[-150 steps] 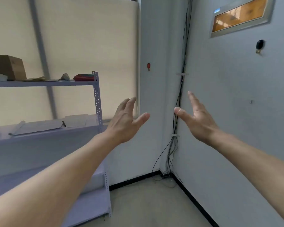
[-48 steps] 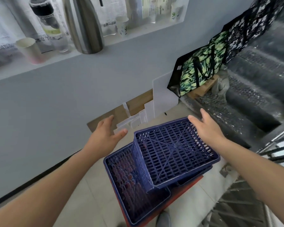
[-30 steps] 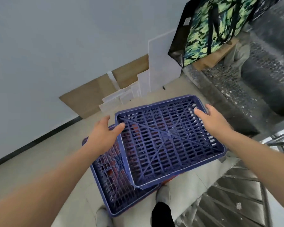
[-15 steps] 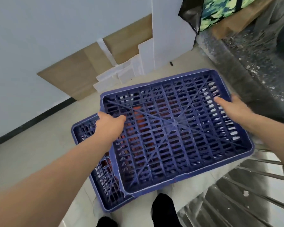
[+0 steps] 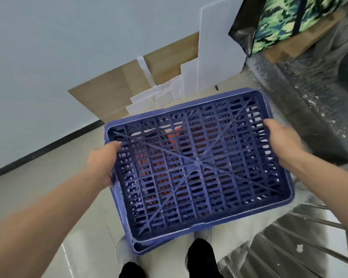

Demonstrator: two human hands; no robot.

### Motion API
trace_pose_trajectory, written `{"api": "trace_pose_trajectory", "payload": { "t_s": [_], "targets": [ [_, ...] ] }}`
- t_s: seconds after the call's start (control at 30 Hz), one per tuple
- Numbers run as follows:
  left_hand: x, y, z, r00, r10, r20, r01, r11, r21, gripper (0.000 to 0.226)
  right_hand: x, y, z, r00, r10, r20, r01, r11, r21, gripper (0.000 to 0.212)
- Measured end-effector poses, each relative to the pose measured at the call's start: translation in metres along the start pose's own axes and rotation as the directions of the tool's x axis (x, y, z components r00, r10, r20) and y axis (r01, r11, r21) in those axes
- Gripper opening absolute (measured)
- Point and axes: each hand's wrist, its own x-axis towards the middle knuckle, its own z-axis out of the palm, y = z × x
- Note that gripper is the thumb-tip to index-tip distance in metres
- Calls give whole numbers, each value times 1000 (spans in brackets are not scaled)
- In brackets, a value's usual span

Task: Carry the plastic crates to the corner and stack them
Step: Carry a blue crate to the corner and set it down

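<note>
Looking down from the head camera, the picture is filled by a blue crate (image 5: 199, 167) of plastic lattice, held out flat in front of the person's body above the floor (image 5: 48, 187). Its long sides run left to right, and diagonal ribs cross at its middle.

The left hand (image 5: 102, 163) grips the crate's left short edge, thumb lying on top of the lattice near the far corner. The other fingers curl round the rim and are out of sight. The right hand (image 5: 281, 141) holds the right short edge in the same way, toward the far corner, thumb on the inner side and the palm over the rim. That hand is somewhat blurred, so the lie of each finger cannot be made out.

Directly under the held crate a lower crate (image 5: 143, 248), also blue, shows one rounded corner at the near left. Whether the two touch cannot be told. Something orange-red (image 5: 174, 135) shows through the slots.

Two dark shoes (image 5: 201, 255) stand on the floor just beside the near edge.

Beyond the crates, brown cardboard sheets (image 5: 113, 93) and white boards (image 5: 215, 57) lean against a pale wall (image 5: 68, 47) with a black skirting (image 5: 42, 153). At the upper right a green camouflage bag (image 5: 285, 21) sits above a rough dark ledge (image 5: 309, 109). Metal steps (image 5: 289, 247) slope away at the lower right.
</note>
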Motion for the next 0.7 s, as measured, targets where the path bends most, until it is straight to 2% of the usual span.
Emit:
{"api": "trace_pose_trajectory", "payload": {
  "t_s": [0.07, 0.13, 0.2, 0.33, 0.43, 0.53, 0.6, 0.63, 0.7],
  "targets": [
    [-10, 8, -31, 998, -8, -58, 4, 997, -77, 14, -15, -3, 6, 998, 9, 62, -13, 997, 70, 74],
    [-19, 17, -63, 992, 14, -124, -34, 986, -161, 23, 1, 15, 16, 990, -21, 137, 4, 992, 123, 66],
    [-28, 21, -92, 986, 26, -165, -65, 969, -238, 34, -27, 4, 23, 976, -69, 208, 25, 979, 205, 58],
    [-39, -1, -136, 987, 2, -159, -51, 952, -303, 55, -89, -6, 45, 950, 38, 311, -125, 956, 264, 65],
    [-41, -35, -157, 989, -89, -117, 51, 954, -296, 70, -104, 7, 55, 945, 85, 314, -165, 957, 237, 68],
    [-40, -64, -167, 986, -163, -45, 150, 965, -216, 84, -114, 22, 52, 947, 121, 299, -196, 953, 233, 65],
    [-42, -80, -169, 983, -185, -5, 182, 969, -165, 90, -118, 28, 48, 929, 139, 343, -200, 969, 148, 76],
    [-43, -85, -171, 982, -190, 9, 190, 972, -140, 90, -117, 31, 46, 921, 157, 356, -200, 976, 87, 81],
    [-46, -90, -174, 982, -183, 38, 186, 979, -88, 81, -126, 30, 41, 916, 185, 356, -204, 979, 17, 76]
  ]
}}
